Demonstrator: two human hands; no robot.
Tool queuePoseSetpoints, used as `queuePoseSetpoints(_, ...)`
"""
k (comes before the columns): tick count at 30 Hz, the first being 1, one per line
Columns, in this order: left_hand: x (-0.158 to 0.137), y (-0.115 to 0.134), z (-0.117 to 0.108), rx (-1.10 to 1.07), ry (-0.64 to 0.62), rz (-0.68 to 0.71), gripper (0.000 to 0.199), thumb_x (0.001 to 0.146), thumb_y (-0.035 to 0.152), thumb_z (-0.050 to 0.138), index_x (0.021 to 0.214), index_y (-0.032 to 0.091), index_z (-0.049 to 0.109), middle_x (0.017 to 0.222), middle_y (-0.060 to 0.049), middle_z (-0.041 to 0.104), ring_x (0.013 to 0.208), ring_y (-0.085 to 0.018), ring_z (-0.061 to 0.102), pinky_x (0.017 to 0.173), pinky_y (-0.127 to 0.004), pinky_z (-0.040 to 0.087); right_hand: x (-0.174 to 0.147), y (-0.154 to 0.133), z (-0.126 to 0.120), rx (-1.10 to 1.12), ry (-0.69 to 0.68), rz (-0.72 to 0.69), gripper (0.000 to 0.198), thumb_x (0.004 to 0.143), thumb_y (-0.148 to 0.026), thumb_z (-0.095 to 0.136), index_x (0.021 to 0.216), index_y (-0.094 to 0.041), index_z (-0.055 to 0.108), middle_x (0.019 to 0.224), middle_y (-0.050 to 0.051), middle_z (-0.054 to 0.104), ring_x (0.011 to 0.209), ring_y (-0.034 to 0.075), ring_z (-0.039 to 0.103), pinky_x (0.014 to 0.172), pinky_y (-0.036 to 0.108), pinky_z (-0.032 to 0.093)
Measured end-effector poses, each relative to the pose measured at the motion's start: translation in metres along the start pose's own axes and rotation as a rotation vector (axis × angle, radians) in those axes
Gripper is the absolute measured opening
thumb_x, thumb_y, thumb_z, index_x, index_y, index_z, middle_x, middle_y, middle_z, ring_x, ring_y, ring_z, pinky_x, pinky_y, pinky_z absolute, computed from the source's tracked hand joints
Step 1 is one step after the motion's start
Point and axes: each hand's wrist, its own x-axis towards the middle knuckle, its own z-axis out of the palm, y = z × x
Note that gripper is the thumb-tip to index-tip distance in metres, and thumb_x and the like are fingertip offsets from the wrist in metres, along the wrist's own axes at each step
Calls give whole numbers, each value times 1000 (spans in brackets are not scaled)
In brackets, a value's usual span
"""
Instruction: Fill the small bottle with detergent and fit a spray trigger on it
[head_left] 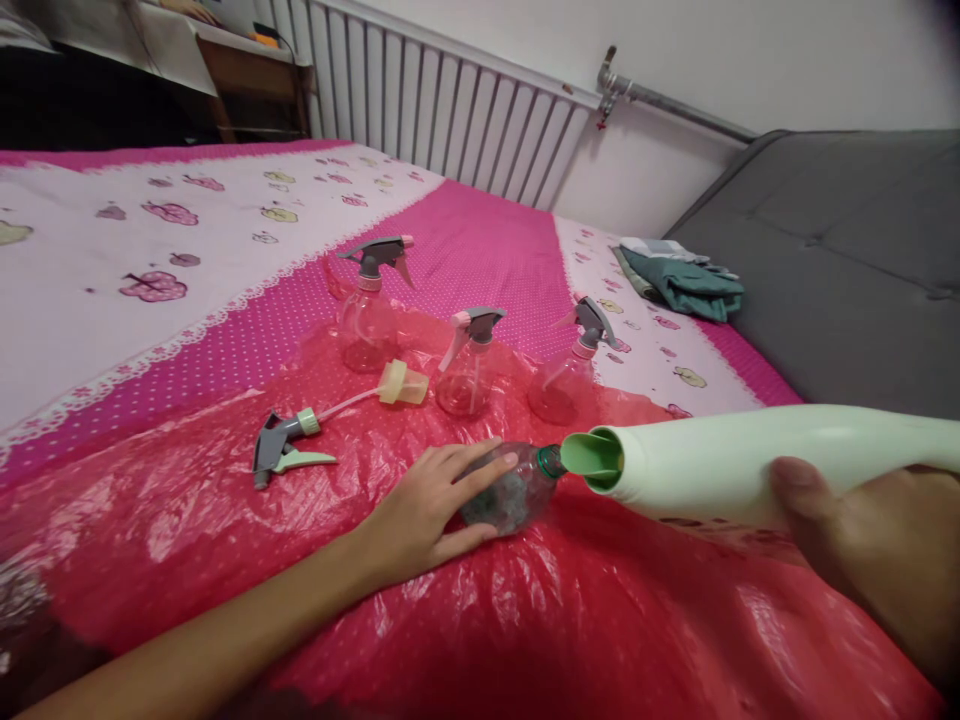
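My left hand (pixel 442 505) is wrapped round a clear spray bottle body (pixel 517 495) with a green neck, tilted over on the red plastic sheet (pixel 570 620). Its trigger head is off. My right hand (pixel 862 540) grips a large pale green jug (pixel 720 460), held nearly level. The jug's green pouring lip (pixel 589 455) is at the bottle's mouth; whether liquid flows I cannot tell. On the sheet to the left lies a grey and green trigger sprayer (pixel 285 440) with its tube. A small yellow cup-like piece (pixel 403 384) is at the tube's end.
Three pink spray bottles with grey trigger heads stand behind my hands: a left one (pixel 367 320), a middle one (pixel 465 375) and a right one (pixel 566 375). Folded clothes (pixel 679 280) lie by the grey headboard (pixel 847 250). A radiator (pixel 450 100) lines the wall.
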Motion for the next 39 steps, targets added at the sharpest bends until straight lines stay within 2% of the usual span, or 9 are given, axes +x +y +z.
queuePoseSetpoints(7,0,1,0,-2,4,-13,72,108,46,60,170,36,25,165,-14,49,140,-35,57,115,-55,48,2,5,6,3,13,18,103,84,-82,7,78,-6,76,76,28,66,83,46,70,70,49,51)
queuePoseSetpoints(11,0,2,-1,-4,9,-7,70,109,46,58,170,36,24,165,-14,49,141,-35,56,114,-55,48,3,-1,1,35,-37,55,97,82,-82,8,72,-11,73,69,26,63,79,45,69,68,48,51)
queuePoseSetpoints(18,1,2,-1,-7,-1,-10,69,109,46,57,170,35,24,164,-15,50,140,-35,56,115,-55,48,3,-5,0,44,-166,166,104,77,-80,8,87,-2,76,74,30,62,96,51,69,78,53,53)
queuePoseSetpoints(25,-1,0,1,1,-9,-5,69,110,47,56,169,35,24,166,-16,47,143,-37,54,115,-56,47,3,-7,0,90,-160,148,102,78,-77,10,90,-1,77,80,32,64,107,52,68,89,54,53)
queuePoseSetpoints(29,0,1,0,10,-3,-3,68,110,47,56,169,34,24,164,-16,48,142,-36,55,114,-56,48,3,-6,0,93,-158,167,99,76,-78,12,87,-4,77,70,28,60,103,51,68,85,53,54)
queuePoseSetpoints(33,0,1,-1,11,1,7,67,110,46,55,169,33,25,164,-16,48,141,-35,55,114,-55,48,3,-9,0,62,-157,194,98,73,-78,9,83,-7,76,63,26,56,91,51,68,75,52,52)
queuePoseSetpoints(36,0,1,0,9,3,17,67,110,45,54,168,32,24,164,-18,47,142,-36,54,114,-56,49,4,-13,-3,47,-155,195,100,72,-82,6,79,-9,74,62,26,55,81,49,68,68,51,50)
queuePoseSetpoints(39,0,1,0,6,8,18,67,110,44,54,169,31,23,163,-18,47,141,-36,55,113,-56,49,4,-13,-4,55,-147,173,102,72,-84,3,76,-11,73,62,26,56,80,49,68,67,51,49)
